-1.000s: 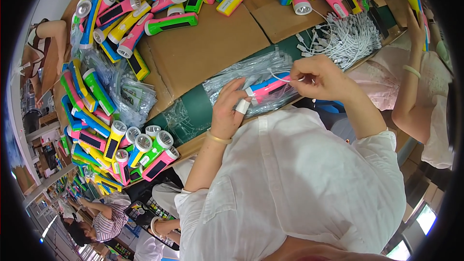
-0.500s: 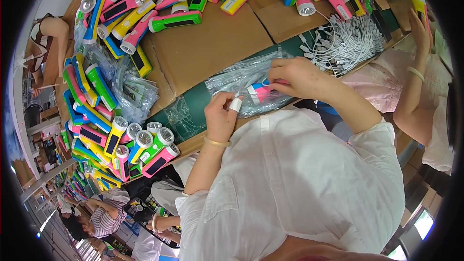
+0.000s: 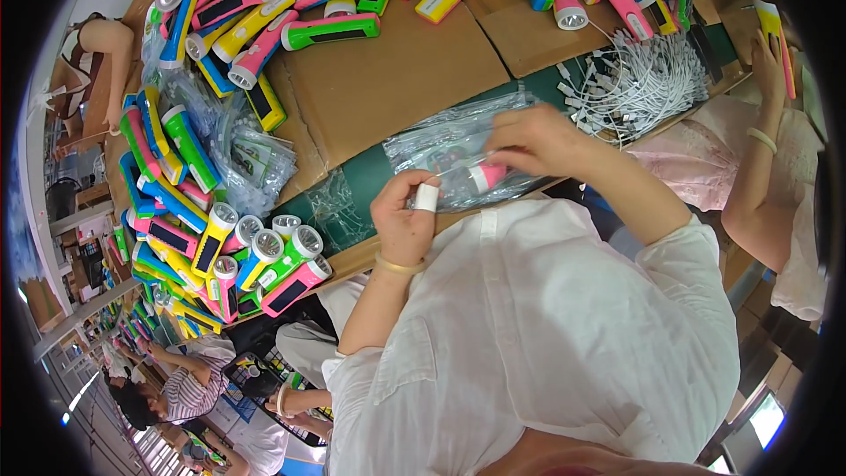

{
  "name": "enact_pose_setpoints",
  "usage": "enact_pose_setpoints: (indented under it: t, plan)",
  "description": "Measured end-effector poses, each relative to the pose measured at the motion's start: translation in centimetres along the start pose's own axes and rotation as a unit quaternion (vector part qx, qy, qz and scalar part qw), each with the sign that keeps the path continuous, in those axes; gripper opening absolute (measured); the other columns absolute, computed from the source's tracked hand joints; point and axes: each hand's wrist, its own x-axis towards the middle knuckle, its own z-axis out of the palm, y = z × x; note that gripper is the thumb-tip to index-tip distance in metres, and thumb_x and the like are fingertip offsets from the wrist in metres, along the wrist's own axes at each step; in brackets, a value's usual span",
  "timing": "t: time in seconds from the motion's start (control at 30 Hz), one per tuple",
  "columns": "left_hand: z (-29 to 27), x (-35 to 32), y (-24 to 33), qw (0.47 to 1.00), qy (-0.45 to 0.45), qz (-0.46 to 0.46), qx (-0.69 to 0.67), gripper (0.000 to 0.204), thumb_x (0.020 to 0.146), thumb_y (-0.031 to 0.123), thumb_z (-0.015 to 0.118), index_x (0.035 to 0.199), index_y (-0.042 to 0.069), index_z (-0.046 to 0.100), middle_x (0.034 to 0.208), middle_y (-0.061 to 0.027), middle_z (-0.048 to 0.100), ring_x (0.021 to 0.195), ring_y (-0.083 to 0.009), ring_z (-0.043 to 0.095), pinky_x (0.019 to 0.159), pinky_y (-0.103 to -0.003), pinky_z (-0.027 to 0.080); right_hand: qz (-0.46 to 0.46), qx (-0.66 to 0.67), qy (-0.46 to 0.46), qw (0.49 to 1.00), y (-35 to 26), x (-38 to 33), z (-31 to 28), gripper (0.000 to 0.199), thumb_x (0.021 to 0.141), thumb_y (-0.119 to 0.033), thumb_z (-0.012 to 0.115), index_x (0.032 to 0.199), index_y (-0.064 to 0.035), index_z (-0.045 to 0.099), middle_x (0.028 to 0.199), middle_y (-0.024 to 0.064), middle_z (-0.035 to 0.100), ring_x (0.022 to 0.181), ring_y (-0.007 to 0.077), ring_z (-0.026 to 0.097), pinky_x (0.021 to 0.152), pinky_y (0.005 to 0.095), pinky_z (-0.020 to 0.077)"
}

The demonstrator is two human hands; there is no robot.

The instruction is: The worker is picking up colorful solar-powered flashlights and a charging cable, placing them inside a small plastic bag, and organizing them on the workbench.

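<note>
- Since the earlier pictures, the pink torch has gone most of the way into the clear plastic bag; before, its body lay bare between the hands, and only a pink end shows now.
- Cardboard sheets cover the green table, apparently as a work surface; both run out of view at the upper edge.
- Heaps of coloured torches lie along the left and top, sorted loosely, lenses mostly facing one way; the count cannot be made out.
- Stack of spare clear bags, crumpled at left, contents blurred.
- Bundle of white cables at upper right, near a neighbour's arm; that person's hand lifts a yellow torch, partly cut off by the rim.
- Right hand, fingers curled closed over the bag's upper edge, seemingly to steady the mouth; the fingertips are hidden.
- Left hand, pinched shut on the bag's near edge, a white wrap on one finger.
</note>
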Motion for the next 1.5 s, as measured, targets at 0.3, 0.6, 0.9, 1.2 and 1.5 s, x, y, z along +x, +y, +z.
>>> enact_pose_setpoints:
  t: [0.3, 0.6, 0.9, 1.2, 1.5]
  plan:
    - [-1.3, 2.8, -1.8, 0.987, -0.085, -0.078, 0.113, 0.016, 0.099, 0.009, 0.058, 0.101, -0.002, 0.07, 0.095, -0.0133, 0.072, 0.087, -0.0236, 0.067, 0.081, -0.033, 0.053, 0.129, 0.042, 0.11, 0.985, 3.3, -4.4, -6.1, 0.014, 0.098, -0.016, 0.063, 0.097, -0.0018, 0.064, 0.08, 0.0057, 0.061, 0.071, 0.0162, 0.059, 0.062, 0.0306, 0.0466]
    - [2.8, 6.4, -1.8, 0.875, -0.104, 0.251, 0.4, 0.028, 0.083, 0.004, 0.068, 0.111, 0.002, 0.07, 0.116, -0.0155, 0.066, 0.109, -0.0368, 0.061, 0.092, -0.044, 0.052, 0.169, 0.405, 0.463, 0.77, 10.6, -2.4, -30.0, 0.037, 0.104, -0.025, 0.059, 0.132, -0.0006, 0.058, 0.094, 0.0087, 0.067, 0.076, 0.0149, 0.066, 0.055, 0.0285, 0.0512]
    - [3.5, 6.0, -1.8, 0.94, -0.08, 0.031, 0.332, 0.03, 0.079, 0.003, 0.073, 0.108, 0.001, 0.067, 0.103, -0.0191, 0.066, 0.098, -0.0373, 0.062, 0.085, -0.045, 0.051, 0.134, 0.071, 0.116, 0.982, 5.1, 3.7, -6.3, 0.028, 0.093, -0.016, 0.073, 0.119, -0.0052, 0.068, 0.108, 0.0063, 0.073, 0.103, 0.0179, 0.069, 0.088, 0.0344, 0.0551]
    - [3.3, 5.9, -2.5, 0.949, -0.079, 0.077, 0.294, 0.026, 0.074, 0.001, 0.076, 0.098, 0.002, 0.068, 0.087, -0.0138, 0.065, 0.088, -0.0339, 0.061, 0.08, -0.044, 0.05, 0.074, -0.091, -0.058, 0.991, 3.8, 3.3, 3.2, 0.015, 0.079, -0.014, 0.078, 0.091, -0.0075, 0.071, 0.102, 0.0107, 0.067, 0.104, 0.0315, 0.065, 0.088, 0.0443, 0.0525]
    - [3.8, 5.5, -2.8, 0.934, -0.124, 0.087, 0.324, 0.01, 0.081, 0.006, 0.072, 0.09, 0.006, 0.068, 0.085, -0.0123, 0.065, 0.09, -0.0331, 0.062, 0.082, -0.044, 0.047, -0.008, -0.063, 0.044, 0.997, 3.6, 2.3, 3.3, 0.017, 0.079, -0.012, 0.079, 0.091, -0.0079, 0.068, 0.093, 0.0058, 0.064, 0.102, 0.0309, 0.061, 0.088, 0.0438, 0.0497]
